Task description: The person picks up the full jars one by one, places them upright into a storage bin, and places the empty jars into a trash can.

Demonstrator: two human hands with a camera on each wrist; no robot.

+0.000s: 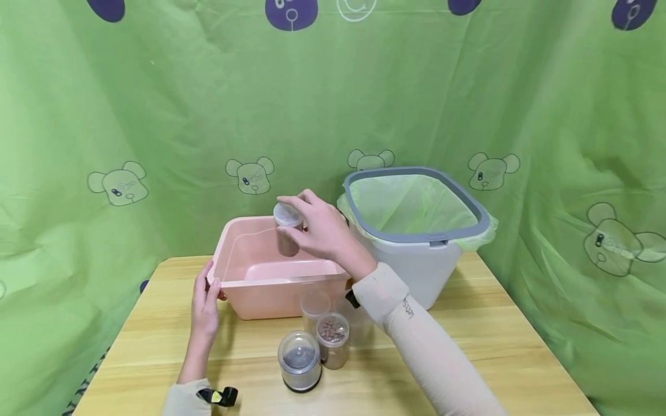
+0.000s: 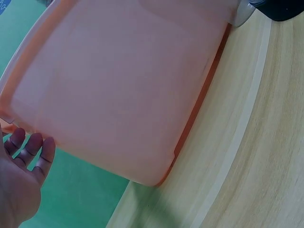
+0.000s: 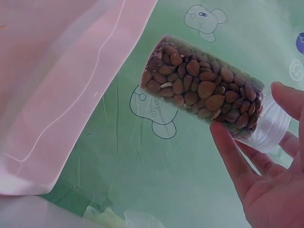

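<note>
My right hand [image 1: 325, 228] grips a clear jar of almonds [image 3: 204, 88] near its pale lid, thumb on one side and fingers on the other. In the head view the almond jar [image 1: 287, 237] hangs upright above the pink plastic basin [image 1: 281, 297]. At the basin's left front corner my left hand [image 1: 204, 303] holds the rim, with fingertips bent against the wall, as the left wrist view [image 2: 28, 166] of that hand also shows. Before the basin stand a jar with brown pieces [image 1: 333, 341] and a wider jar with dark contents [image 1: 300, 361].
A white bin [image 1: 406, 266] with a grey rim and a green liner bag stands right of the basin. Two more clear containers, one a jar [image 1: 314, 303], stand against the basin's front, partly hidden by the right sleeve. A green curtain [image 1: 312, 104] hangs behind the wooden table [image 1: 140, 341].
</note>
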